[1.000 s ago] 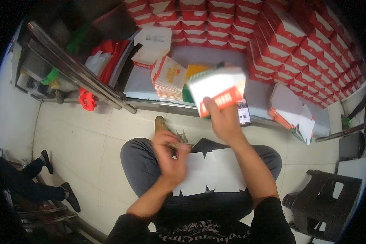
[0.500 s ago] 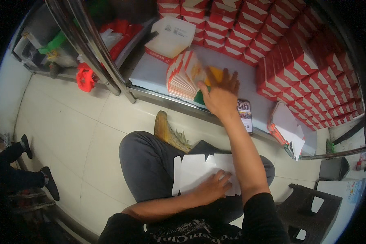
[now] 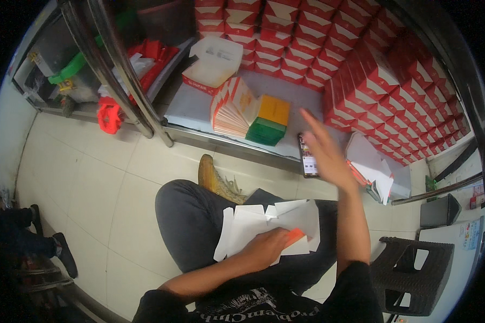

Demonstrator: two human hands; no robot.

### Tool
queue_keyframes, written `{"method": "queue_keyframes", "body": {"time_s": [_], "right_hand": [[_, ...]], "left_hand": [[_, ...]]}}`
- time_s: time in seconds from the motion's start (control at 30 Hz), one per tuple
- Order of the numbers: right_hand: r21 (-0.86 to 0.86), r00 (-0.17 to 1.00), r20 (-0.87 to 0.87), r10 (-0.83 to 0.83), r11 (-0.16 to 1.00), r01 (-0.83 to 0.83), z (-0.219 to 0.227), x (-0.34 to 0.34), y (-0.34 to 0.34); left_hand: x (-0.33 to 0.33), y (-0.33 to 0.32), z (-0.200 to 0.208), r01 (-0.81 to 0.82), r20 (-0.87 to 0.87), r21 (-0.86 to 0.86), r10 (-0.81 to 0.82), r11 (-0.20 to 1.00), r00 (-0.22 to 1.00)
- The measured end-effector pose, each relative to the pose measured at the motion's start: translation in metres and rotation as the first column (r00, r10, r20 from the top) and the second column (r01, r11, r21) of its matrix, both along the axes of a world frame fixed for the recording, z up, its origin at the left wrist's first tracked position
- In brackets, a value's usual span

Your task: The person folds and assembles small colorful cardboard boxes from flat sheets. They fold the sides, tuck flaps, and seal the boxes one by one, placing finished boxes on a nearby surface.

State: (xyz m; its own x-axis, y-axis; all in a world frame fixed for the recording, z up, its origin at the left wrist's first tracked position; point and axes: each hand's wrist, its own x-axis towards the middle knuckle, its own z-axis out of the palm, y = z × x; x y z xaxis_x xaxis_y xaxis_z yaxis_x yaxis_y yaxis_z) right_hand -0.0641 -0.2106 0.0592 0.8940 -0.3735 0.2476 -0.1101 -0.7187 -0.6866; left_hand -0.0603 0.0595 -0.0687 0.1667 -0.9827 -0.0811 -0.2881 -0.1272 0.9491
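Observation:
Across my lap lies a partly folded white cardboard box blank (image 3: 248,229), with a strip of its orange outer side showing. My left hand (image 3: 269,248) is closed on its right part, by a raised flap. In the air above the shelf edge, my right hand (image 3: 328,161) is slightly blurred, fingers stretched out and holding nothing. It is nearest to a phone (image 3: 308,161) with a lit screen, partly behind it. To the left of the phone, a green and yellow block of stacked small packets or cards (image 3: 269,126) stands against a fanned row of red-and-white folded cartons (image 3: 231,113).
Stacked red-and-white boxes (image 3: 285,43) line the back and right of the shelf (image 3: 188,105). An open white-lined box (image 3: 215,62) sits at its left, flat white sheets (image 3: 372,164) at its right. Metal posts (image 3: 126,75) rise at left; a dark woven stool (image 3: 412,274) stands at right.
My right hand has left the green and yellow block and moved right and nearer. My left hand has gone from lying spread on the blank to holding a folded-up part. The view has shifted slightly.

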Motion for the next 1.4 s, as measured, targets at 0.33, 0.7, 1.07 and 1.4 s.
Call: {"method": "queue_keyframes", "body": {"time_s": [0.33, 0.7, 1.07, 1.4], "right_hand": [[-0.258, 0.941, 0.282, 0.187, 0.959, -0.113, -0.037, -0.119, 0.115], [-0.615, 0.806, 0.419, 0.418, 0.784, -0.087, -0.038, -0.087, 0.096], [-0.269, 0.75, 0.607, 0.263, 0.956, -0.118, -0.08, -0.078, 0.109], [0.284, 0.801, 0.595, -0.063, 0.949, -0.137, -0.095, -0.082, 0.12]], "left_hand": [[0.005, 0.009, 0.078, -0.695, -0.791, -0.238, 0.279, 0.679, 0.544], [0.018, 0.02, 0.085, -0.784, -0.748, -0.263, 0.394, 0.562, 0.534], [0.011, 0.008, 0.075, -0.64, -0.391, -0.452, 0.507, 0.622, 0.769], [0.038, 0.005, 0.067, -0.326, 0.203, -0.334, 0.406, 0.884, 0.891]]}}
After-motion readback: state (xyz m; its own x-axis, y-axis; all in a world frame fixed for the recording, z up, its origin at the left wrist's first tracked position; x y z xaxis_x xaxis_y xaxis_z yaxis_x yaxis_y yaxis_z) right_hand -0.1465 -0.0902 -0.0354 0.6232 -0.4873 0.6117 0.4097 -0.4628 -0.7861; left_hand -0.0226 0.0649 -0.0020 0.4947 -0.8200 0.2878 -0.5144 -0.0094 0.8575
